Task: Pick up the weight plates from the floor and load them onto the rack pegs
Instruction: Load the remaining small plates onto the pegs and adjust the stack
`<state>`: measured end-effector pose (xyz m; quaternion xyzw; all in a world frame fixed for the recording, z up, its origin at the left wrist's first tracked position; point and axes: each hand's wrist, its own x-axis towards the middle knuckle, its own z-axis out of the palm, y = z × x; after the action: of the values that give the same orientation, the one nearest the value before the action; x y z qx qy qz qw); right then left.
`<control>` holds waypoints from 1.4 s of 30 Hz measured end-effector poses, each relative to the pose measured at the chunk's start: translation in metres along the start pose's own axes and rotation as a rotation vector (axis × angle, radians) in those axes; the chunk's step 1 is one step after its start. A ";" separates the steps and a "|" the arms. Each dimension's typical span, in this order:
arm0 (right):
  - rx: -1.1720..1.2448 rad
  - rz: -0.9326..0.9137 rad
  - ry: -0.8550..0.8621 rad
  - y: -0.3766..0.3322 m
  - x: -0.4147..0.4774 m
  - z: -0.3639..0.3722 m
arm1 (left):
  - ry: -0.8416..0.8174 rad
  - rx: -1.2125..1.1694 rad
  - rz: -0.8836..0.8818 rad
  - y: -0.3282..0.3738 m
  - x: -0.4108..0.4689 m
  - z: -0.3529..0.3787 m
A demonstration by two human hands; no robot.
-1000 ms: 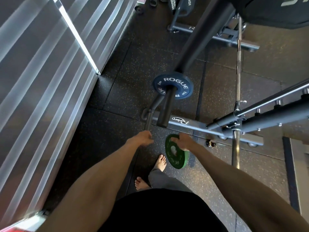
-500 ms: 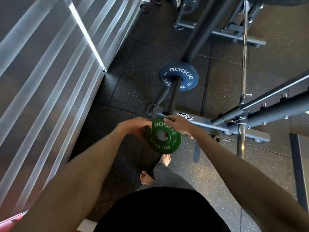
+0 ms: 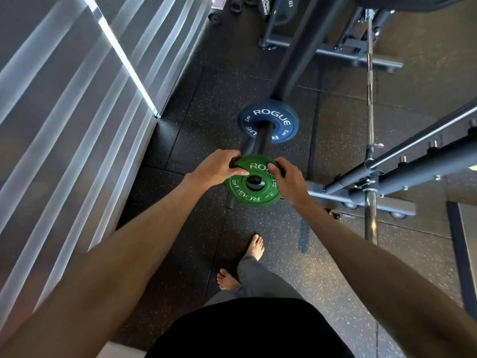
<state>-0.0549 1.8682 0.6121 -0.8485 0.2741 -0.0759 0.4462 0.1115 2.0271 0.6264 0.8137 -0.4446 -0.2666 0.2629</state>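
Observation:
A small green ROGUE weight plate [image 3: 251, 186] is held flat-faced toward me, its centre hole lined up over the near end of a black rack peg [image 3: 259, 139]. My left hand [image 3: 219, 167] grips the plate's upper left rim and my right hand [image 3: 286, 178] grips its upper right rim. Farther along the same peg sits a blue ROGUE plate [image 3: 268, 122]. The peg's tip shows dark through the green plate's hole; whether the plate has slid onto it is unclear.
The rack's grey base beam [image 3: 361, 202] runs to the right with a chrome barbell [image 3: 370, 125] standing across it. A slatted wall [image 3: 64, 125] closes the left side. My bare feet [image 3: 254, 248] stand on the black rubber floor; more plates and a frame lie at the top.
The green plate has come up off the floor, turned to face me and moved toward the peg end. My left hand joined my right hand on its rim.

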 end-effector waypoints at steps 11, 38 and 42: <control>-0.307 -0.152 0.047 0.013 0.011 -0.005 | 0.213 0.478 0.222 -0.006 0.022 0.006; -0.584 0.121 0.154 -0.006 0.060 -0.055 | 0.401 0.646 0.015 0.037 0.089 -0.018; -0.579 0.260 0.144 -0.003 -0.002 -0.060 | 0.309 0.526 0.169 0.070 0.063 0.001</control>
<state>-0.0781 1.8274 0.6504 -0.8904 0.4214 0.0031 0.1720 0.0989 1.9401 0.6602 0.8450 -0.5190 0.0072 0.1290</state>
